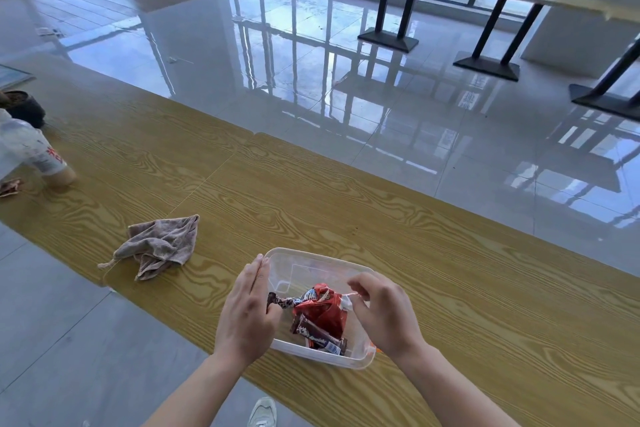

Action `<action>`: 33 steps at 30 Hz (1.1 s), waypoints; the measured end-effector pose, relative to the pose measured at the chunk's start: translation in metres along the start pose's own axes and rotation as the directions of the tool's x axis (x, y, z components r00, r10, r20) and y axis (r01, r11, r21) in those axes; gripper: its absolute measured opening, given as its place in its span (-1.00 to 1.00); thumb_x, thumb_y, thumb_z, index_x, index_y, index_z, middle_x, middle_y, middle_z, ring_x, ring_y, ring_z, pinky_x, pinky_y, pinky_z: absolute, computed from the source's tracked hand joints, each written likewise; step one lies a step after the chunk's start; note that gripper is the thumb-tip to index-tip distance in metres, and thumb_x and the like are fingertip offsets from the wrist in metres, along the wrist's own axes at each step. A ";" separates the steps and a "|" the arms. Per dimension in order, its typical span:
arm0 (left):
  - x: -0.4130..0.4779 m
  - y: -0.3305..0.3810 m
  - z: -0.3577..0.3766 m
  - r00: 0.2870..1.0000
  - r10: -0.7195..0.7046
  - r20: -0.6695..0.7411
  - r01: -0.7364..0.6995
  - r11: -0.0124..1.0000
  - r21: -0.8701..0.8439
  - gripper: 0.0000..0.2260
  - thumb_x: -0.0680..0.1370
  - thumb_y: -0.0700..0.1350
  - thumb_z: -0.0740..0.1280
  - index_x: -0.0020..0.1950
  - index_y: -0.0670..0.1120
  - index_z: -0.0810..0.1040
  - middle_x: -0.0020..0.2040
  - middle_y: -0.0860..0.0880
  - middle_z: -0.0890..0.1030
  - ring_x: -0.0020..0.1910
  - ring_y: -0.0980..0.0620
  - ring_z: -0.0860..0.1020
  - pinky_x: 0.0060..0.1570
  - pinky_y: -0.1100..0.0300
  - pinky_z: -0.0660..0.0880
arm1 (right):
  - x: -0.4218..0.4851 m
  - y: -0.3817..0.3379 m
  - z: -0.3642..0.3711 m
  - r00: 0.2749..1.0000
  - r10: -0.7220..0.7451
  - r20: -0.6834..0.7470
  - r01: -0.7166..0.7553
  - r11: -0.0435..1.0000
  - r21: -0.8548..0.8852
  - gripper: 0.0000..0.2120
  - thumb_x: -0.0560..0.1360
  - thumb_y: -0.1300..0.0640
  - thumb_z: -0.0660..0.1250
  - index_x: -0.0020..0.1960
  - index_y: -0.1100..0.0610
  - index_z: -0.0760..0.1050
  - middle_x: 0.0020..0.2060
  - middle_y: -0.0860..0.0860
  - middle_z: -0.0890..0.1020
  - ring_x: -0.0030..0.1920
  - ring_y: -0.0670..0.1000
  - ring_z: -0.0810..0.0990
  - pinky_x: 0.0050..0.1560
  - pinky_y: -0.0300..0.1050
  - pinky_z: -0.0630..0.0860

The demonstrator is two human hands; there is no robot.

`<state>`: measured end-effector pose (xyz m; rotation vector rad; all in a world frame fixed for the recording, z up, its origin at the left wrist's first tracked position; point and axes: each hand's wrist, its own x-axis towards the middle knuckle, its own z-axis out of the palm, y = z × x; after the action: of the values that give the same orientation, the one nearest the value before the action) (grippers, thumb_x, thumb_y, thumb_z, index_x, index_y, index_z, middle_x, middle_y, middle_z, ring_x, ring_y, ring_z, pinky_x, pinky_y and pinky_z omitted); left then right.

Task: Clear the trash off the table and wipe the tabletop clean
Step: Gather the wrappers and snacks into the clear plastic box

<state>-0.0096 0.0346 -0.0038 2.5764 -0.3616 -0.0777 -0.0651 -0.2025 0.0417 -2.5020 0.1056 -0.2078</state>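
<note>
A clear plastic tub (311,263) sits by the near edge of the yellow wood table (450,270). In it lies a crumpled red wrapper (322,312). A twisted dark wrapper (282,302) lies to its left, and a dark bar wrapper (320,340) lies at the near end. A grey-brown cloth (159,246) lies bunched up on the table, left of the tub and apart from it.

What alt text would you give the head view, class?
A left hand grips a clear plastic container on a wood-grain table while the right hand pinches the snack wrappers inside. A crumpled cloth lies to the left.
</note>
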 end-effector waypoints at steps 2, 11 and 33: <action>0.001 -0.003 0.001 1.000 -0.017 -0.002 0.017 0.999 -0.027 -0.36 0.47 -0.09 0.14 0.56 -0.16 0.19 0.58 -0.10 0.20 0.57 0.02 0.09 0.54 0.01 0.11 | 0.000 0.003 -0.003 0.999 0.018 -0.026 -0.018 1.000 -0.003 -0.78 0.39 0.29 0.44 -0.04 0.02 0.61 -0.17 -0.15 0.63 -0.17 -0.06 0.60 -0.14 -0.11 0.56; 0.001 -0.004 -0.004 0.986 -0.155 -0.060 0.132 0.949 -0.286 -0.54 0.61 -0.13 0.24 0.52 0.07 0.30 0.40 -0.04 0.41 0.35 0.02 0.37 0.22 0.03 0.38 | -0.004 0.015 -0.009 0.994 0.105 -0.023 -0.107 0.987 -0.119 -0.60 0.41 0.14 0.48 0.24 0.06 0.55 0.05 -0.06 0.57 0.07 0.02 0.51 0.05 -0.24 0.40; 0.000 -0.005 -0.009 0.944 -0.314 -0.104 0.240 0.867 -0.436 -0.72 0.57 -0.04 0.36 0.28 0.12 0.60 -0.02 -0.01 0.58 -0.06 0.12 0.54 -0.11 0.02 0.54 | -0.020 0.020 -0.017 0.930 0.362 0.066 -0.366 0.928 0.065 -0.50 0.49 -0.06 0.35 0.41 -0.06 0.36 -0.01 -0.16 0.58 0.07 0.01 0.54 0.05 -0.07 0.49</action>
<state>-0.0072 0.0428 0.0016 2.1666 0.0924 -0.0304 -0.0880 -0.2259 0.0416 -2.3574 0.5258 0.0088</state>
